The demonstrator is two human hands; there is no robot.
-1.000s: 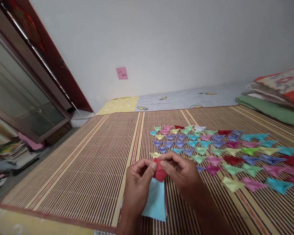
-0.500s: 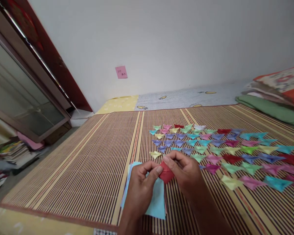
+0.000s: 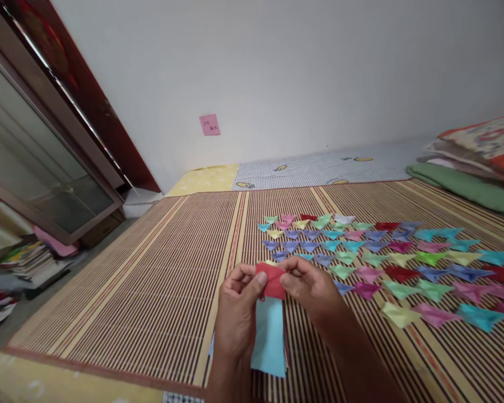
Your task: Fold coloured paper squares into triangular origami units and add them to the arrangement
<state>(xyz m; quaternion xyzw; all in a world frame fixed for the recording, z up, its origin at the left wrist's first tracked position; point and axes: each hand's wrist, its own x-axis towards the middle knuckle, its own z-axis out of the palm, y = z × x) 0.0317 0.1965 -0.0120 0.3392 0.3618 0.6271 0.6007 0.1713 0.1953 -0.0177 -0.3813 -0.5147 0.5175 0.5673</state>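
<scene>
A small folded red paper (image 3: 271,281) is held up between both hands above the mat. My left hand (image 3: 240,308) pinches its left side, thumb on the front face. At its right corner, the thumb and fingers of my right hand (image 3: 313,288) are closed on it. Below the red paper lies a stack of light blue sheets (image 3: 269,336), partly covered by my left hand. Rows of small folded paper shapes in many colours (image 3: 399,258) spread over the mat to the right of my hands.
A striped bamboo mat (image 3: 121,280) covers the bed. Folded cloths, one green (image 3: 466,187), are piled at the right edge. A pink note (image 3: 210,124) is on the wall. At the left are a glass-panelled door (image 3: 46,140) and stacked books (image 3: 27,257).
The red paper has moved slightly left and up and now shows a broader, squarer face. My left hand has turned more upright, hiding more of the blue stack's left side.
</scene>
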